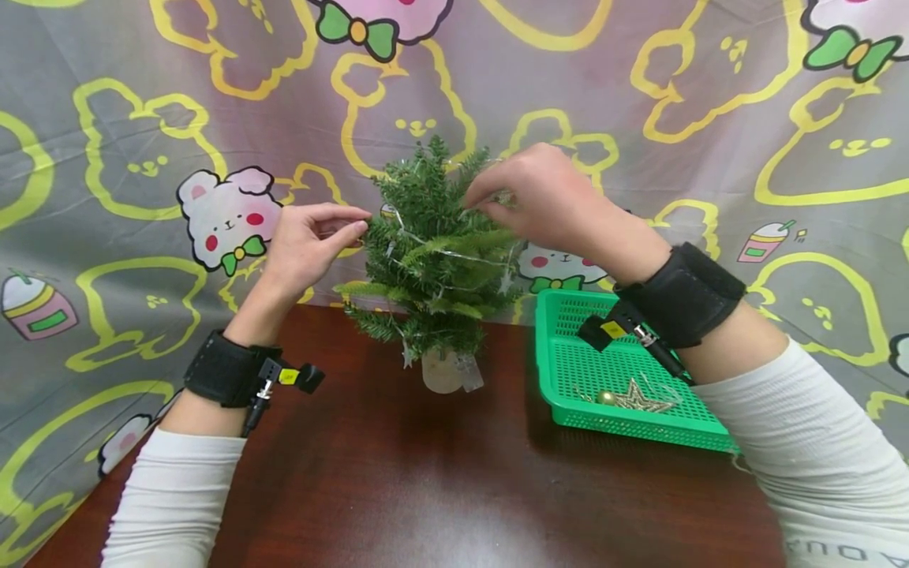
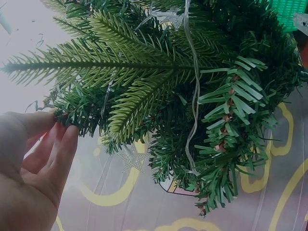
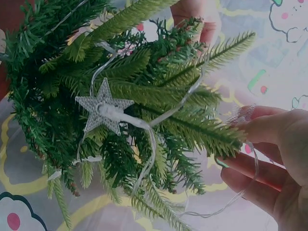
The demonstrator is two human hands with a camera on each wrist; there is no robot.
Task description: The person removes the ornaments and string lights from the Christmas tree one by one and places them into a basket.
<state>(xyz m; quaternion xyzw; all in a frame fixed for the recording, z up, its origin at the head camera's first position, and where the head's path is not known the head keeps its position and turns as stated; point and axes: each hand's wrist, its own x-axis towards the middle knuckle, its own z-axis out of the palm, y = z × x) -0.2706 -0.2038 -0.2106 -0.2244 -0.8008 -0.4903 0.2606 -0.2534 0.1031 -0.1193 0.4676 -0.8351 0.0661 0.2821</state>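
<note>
A small artificial Christmas tree stands upright on the table in a pale base. A clear wire string of lights with star-shaped pieces winds round its branches. One clear star lies against the needles in the right wrist view. My left hand pinches a branch tip on the tree's left side between thumb and fingers. On the upper right, my right hand pinches the string of lights near a star, which the fingers partly cover. A loop of wire hangs below those fingers.
A green plastic basket sits at the tree's right, partly under my right forearm. Inside it lie a gold glitter star and a gold ball. Behind the brown table hangs a patterned cloth.
</note>
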